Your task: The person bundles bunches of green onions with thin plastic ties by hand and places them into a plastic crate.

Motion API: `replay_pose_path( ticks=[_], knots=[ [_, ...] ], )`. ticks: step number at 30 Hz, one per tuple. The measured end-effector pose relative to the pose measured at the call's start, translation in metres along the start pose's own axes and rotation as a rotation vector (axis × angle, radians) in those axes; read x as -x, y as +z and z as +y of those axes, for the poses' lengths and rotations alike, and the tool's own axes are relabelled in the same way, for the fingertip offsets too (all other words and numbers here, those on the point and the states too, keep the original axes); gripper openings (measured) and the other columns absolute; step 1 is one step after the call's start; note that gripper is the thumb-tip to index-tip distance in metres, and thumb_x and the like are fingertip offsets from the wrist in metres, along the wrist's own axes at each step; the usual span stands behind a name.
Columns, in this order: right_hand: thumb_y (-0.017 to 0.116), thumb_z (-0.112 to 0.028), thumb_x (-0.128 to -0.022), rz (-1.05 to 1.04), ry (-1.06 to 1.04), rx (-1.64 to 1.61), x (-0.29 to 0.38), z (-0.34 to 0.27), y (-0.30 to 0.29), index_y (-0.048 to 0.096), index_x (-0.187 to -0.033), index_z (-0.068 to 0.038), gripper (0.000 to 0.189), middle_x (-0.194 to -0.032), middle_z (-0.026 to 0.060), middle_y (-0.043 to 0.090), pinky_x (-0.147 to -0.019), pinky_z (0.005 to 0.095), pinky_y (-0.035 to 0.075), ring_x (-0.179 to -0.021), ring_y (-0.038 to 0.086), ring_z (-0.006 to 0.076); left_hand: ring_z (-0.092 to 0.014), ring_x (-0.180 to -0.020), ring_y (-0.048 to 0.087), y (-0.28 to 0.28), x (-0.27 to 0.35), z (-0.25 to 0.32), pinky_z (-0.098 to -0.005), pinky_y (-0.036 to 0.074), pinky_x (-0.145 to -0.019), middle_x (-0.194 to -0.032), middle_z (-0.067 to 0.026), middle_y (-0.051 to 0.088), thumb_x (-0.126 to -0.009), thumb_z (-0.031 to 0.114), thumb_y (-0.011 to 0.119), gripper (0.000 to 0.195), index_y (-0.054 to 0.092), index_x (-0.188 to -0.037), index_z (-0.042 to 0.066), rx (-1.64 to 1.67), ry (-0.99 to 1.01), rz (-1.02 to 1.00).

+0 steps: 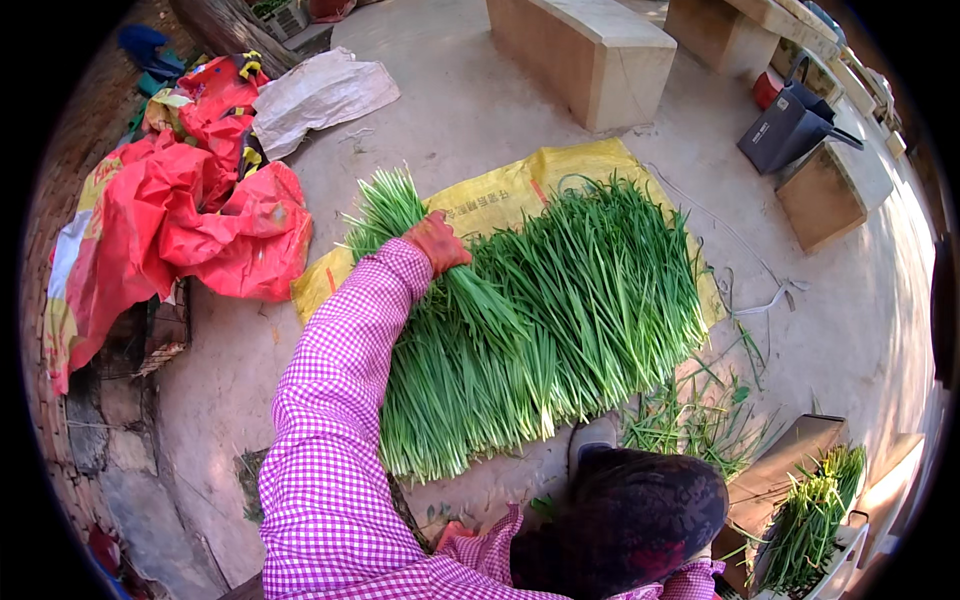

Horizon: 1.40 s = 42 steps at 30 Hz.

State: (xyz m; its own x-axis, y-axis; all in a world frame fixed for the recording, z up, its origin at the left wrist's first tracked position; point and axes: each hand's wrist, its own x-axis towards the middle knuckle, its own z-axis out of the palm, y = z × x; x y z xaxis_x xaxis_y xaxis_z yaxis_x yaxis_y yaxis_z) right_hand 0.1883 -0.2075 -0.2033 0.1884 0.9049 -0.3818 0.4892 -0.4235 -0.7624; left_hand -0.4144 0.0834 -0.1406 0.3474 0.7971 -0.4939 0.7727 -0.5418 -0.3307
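Note:
My left hand, in an orange-red glove and a checked sleeve, is closed around a bunch of garlic chives. Pale stem ends point to the upper left, and green leaves trail to the lower right over other chives. Beneath lies a broad layer of garlic chives in side-by-side rows, many with pale ends towards me. A yellow woven sack, bearing writing, is spread under them. My right hand cannot be made out; checked cloth shows at the bottom edge, beside my dark-trousered knee.
Red plastic sheeting and a whitish sack lie left. Stone benches stand beyond. A dark bag is at right. Loose trimmings litter the floor near a container of chives. A cord trails nearby.

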Motion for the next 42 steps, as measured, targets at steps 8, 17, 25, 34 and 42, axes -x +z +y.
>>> replay_pose_path(
  ticks=[8, 17, 25, 34, 42],
  knots=[
    [0.062, -0.015, -0.088, -0.23, 0.065, 0.306, -0.026, 0.004, 0.066, 0.064, -0.095, 0.001, 0.018, -0.087, 0.004, 0.067, -0.071, 0.0241, 0.048, -0.082, 0.061, 0.0109, -0.026, -0.14, 0.023, 0.069, -0.07, -0.034, -0.0589, 0.001, -0.113, -0.147, -0.0017, 0.034, -0.092, 0.036, 0.043, 0.04, 0.05, -0.132, 0.033, -0.083, -0.329, -0.406],
    [0.063, -0.012, -0.087, -0.592, -0.308, 0.878, -0.093, -0.041, 0.197, 0.064, -0.099, 0.002, 0.018, -0.09, 0.0037, 0.066, -0.073, 0.0243, 0.047, -0.086, 0.061, 0.0106, -0.036, -0.136, 0.026, 0.137, -0.072, 0.005, -0.0548, 0.021, -0.108, -0.143, -0.012, 0.036, -0.095, 0.025, 0.042, 0.033, 0.056, -0.124, 0.022, 0.174, -0.609, -0.261],
    [0.063, -0.009, -0.086, -0.728, -0.397, 1.24, -0.112, -0.049, 0.248, 0.064, -0.102, 0.002, 0.02, -0.093, 0.0035, 0.066, -0.076, 0.0246, 0.047, -0.089, 0.06, 0.0103, -0.032, -0.134, 0.033, 0.13, -0.054, 0.012, -0.0476, 0.03, -0.108, -0.15, -0.0086, 0.026, -0.084, -0.001, 0.053, 0.074, 0.029, -0.143, 0.035, 0.433, -0.726, -0.152],
    [0.062, -0.006, -0.085, -0.292, -0.143, 0.305, -0.055, -0.022, 0.116, 0.063, -0.106, 0.002, 0.023, -0.094, 0.0033, 0.066, -0.076, 0.0241, 0.047, -0.09, 0.06, 0.0097, -0.031, -0.124, 0.048, 0.17, 0.099, -0.03, -0.0379, 0.042, -0.102, -0.146, -0.0131, 0.033, -0.069, 0.003, 0.062, 0.081, 0.034, -0.142, 0.026, 0.755, -1.154, -0.046],
    [0.063, -0.005, -0.085, 0.095, -0.091, -0.237, 0.035, 0.001, -0.03, 0.063, -0.11, 0.002, 0.026, -0.09, 0.0033, 0.066, -0.074, 0.0223, 0.047, -0.084, 0.061, 0.0092, -0.027, -0.114, 0.056, 0.14, 0.126, -0.014, -0.0347, 0.045, -0.097, -0.122, -0.0112, 0.059, -0.071, 0.008, 0.061, 0.051, 0.059, -0.121, 0.017, 0.816, -1.161, 0.192]
  ],
)
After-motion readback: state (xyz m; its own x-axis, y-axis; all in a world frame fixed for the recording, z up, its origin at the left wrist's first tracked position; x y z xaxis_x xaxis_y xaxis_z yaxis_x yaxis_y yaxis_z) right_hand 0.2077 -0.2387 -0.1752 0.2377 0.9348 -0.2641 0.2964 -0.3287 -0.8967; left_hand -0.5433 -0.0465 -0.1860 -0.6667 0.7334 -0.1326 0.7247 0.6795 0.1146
